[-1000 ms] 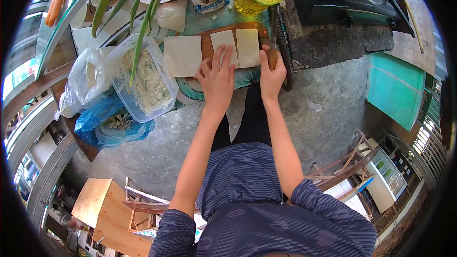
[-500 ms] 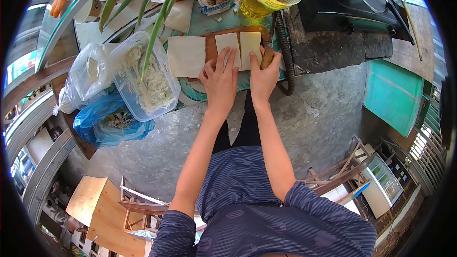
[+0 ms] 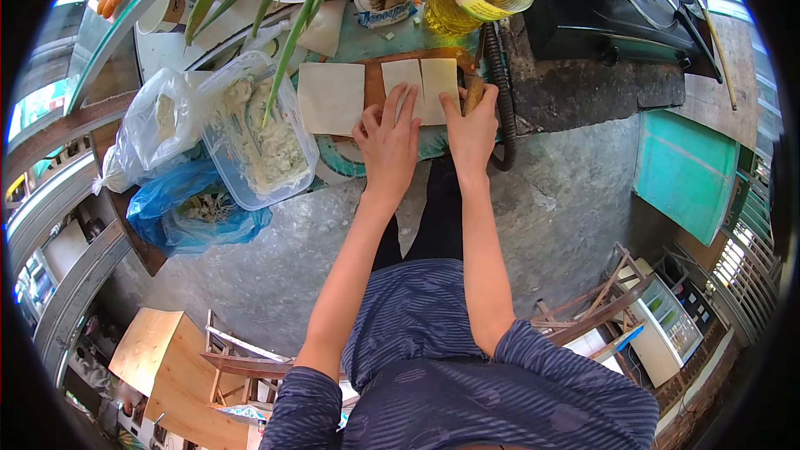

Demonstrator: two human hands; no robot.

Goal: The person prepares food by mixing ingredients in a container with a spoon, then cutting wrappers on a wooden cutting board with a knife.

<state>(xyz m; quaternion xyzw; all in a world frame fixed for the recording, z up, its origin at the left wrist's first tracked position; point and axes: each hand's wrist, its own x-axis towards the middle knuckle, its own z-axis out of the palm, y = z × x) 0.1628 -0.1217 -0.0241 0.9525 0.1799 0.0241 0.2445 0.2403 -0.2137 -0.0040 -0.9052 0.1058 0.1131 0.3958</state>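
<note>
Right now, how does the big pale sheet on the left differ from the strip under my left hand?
The big sheet is wide and nearly square; the strip is narrow. The big sheet lies untouched; the left hand presses the strip. Both are pale and flat.

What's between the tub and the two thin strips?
A square dough sheet lies between the tub and the strips, as the head view shows.

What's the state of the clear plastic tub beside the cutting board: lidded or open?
Open: the clear plastic tub has no lid on it, and the pale chopped filling inside shows uncovered.
</note>
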